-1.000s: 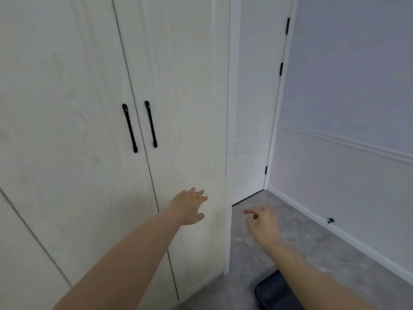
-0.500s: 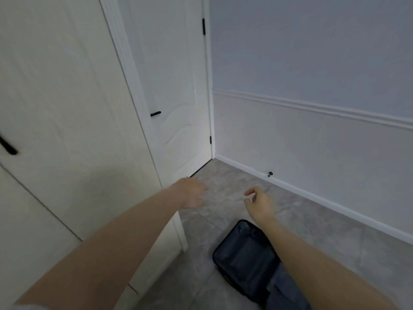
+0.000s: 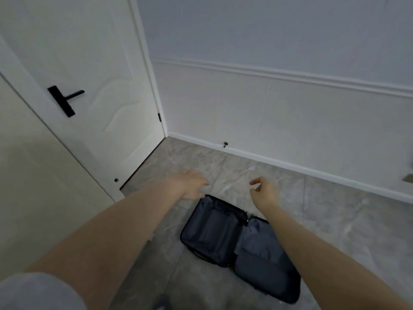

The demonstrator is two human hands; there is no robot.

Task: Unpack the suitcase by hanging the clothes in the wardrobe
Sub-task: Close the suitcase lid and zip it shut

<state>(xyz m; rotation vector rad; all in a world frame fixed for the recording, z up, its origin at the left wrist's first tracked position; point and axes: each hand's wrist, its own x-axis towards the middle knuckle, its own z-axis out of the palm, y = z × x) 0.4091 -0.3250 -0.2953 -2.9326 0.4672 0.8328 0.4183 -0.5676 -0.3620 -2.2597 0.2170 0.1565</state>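
Observation:
A dark blue suitcase (image 3: 214, 233) lies open flat on the grey tiled floor, both halves showing dark lining, with no clothes that I can make out inside. My left hand (image 3: 193, 184) reaches forward above its far left corner, fingers spread and holding nothing. My right hand (image 3: 264, 192) hovers above the far edge of the case, fingers loosely curled, empty. The cream wardrobe (image 3: 33, 186) fills the left side, its panel closed.
A white room door (image 3: 93, 86) with a black lever handle (image 3: 63, 99) stands beyond the wardrobe. A white wainscoted wall (image 3: 290, 113) with a baseboard runs along the right. Grey floor tiles (image 3: 346, 220) surround the suitcase.
My view has swung right and down, from the wardrobe doors to the suitcase on the floor. Both hands have moved away from the wardrobe and out over the open case.

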